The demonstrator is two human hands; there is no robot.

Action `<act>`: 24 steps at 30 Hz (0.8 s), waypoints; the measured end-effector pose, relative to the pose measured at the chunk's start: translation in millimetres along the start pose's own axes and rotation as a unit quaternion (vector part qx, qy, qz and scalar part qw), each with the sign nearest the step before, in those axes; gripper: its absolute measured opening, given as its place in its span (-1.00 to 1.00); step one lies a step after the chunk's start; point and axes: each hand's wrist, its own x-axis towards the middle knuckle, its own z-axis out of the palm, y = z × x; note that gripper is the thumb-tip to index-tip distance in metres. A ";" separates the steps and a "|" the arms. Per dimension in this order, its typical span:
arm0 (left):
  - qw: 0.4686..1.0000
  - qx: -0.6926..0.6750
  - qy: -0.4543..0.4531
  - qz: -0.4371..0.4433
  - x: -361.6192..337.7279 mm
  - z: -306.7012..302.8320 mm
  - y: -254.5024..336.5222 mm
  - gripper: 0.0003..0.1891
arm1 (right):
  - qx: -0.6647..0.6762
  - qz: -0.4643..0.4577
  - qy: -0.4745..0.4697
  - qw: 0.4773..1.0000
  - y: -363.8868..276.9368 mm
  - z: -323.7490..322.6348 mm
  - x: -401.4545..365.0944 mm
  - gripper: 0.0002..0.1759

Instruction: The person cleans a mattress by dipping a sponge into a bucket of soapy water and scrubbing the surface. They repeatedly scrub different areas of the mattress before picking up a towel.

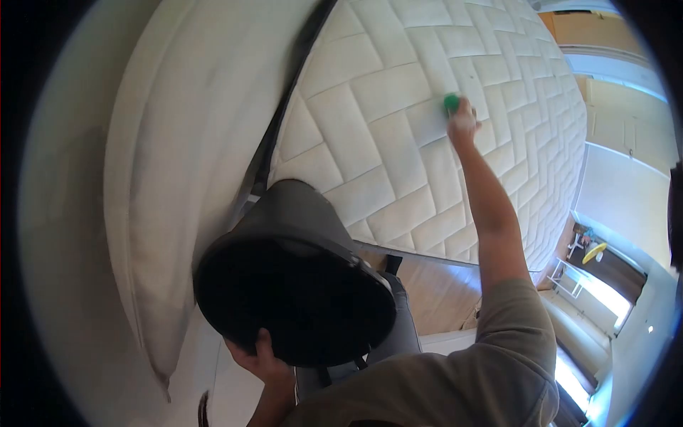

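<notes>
Reaches over a large white mattress (398, 135), grips the rim of a dark bucket (288, 213) beside it with the left hand (265, 364), and clasps a small, blurred green object (451, 103) at the mattress surface with the right hand (464, 125). Seems to rub the mattress, probably needing even pressure next. Shows no readable brand, label or writing.
</notes>
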 end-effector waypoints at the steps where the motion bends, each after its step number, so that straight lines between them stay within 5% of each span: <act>1: 1.000 0.013 -0.009 -0.002 0.5 -3.5 -1.0 -0.44 | 0.105 -0.001 0.020 0.994 -32.4 -0.4 26.7 -0.71; 3: 0.999 0.036 -0.013 0.013 3.4 -3.3 -0.1 -0.44 | 0.401 -0.016 -0.041 0.915 -149.9 0.2 36.7 -0.75; 4: 0.998 0.058 -0.021 0.028 1.2 -3.2 0.4 -0.44 | 0.278 -0.173 0.058 0.943 -211.9 -0.8 26.0 -0.79; 6: 0.999 0.037 -0.024 0.017 -1.4 -2.5 1.1 -0.45 | 0.221 -0.316 0.139 0.912 -314.7 6.7 -26.6 -0.80; 7: 0.999 0.012 -0.031 0.019 2.5 -1.0 2.8 -0.47 | 0.152 -0.402 -0.068 0.900 -335.2 -47.4 -35.8 -0.73; 9: 1.000 0.019 -0.015 -0.002 1.8 -4.5 15.2 -0.47 | 0.170 -0.379 -0.138 0.899 -319.5 -53.0 -17.2 -0.59; 11: 1.000 -0.006 -0.008 -0.030 4.3 1.6 11.6 -0.47 | 0.091 -0.373 -0.037 0.923 -257.9 -27.1 14.7 -0.51; 12: 0.999 0.011 -0.023 -0.023 3.9 -3.7 9.3 -0.46 | 0.114 -0.326 -0.107 0.932 -225.1 -38.8 39.5 -0.50; 13: 0.999 0.025 -0.034 -0.015 4.4 -7.8 7.6 -0.45 | 0.178 -0.315 -0.027 0.932 -177.0 12.0 66.4 -0.52; 14: 0.999 0.023 -0.031 -0.017 5.1 -7.6 7.3 -0.45 | 0.022 -0.230 -0.081 0.970 -161.3 -26.2 75.0 -0.52; 15: 0.999 0.030 -0.030 -0.007 3.7 -4.6 8.5 -0.45 | 0.008 -0.192 -0.069 0.979 -151.7 -43.3 81.8 -0.54; 17: 0.999 0.037 -0.030 -0.001 2.6 -1.5 9.8 -0.45 | 0.068 -0.211 -0.014 0.975 -168.8 -13.4 72.2 -0.62; 19: 0.999 0.030 -0.026 -0.007 0.9 2.9 12.2 -0.46 | 0.170 -0.236 -0.024 0.956 -252.9 -14.5 23.1 -0.58; 21: 0.999 0.035 -0.038 -0.006 0.8 1.5 16.0 -0.45 | 0.112 -0.338 -0.096 0.930 -323.6 -36.6 -26.4 -0.62; 24: 0.998 0.043 -0.029 -0.028 3.7 5.9 25.2 -0.43 | 0.155 -0.408 -0.141 0.889 -331.0 -46.6 -20.4 -0.56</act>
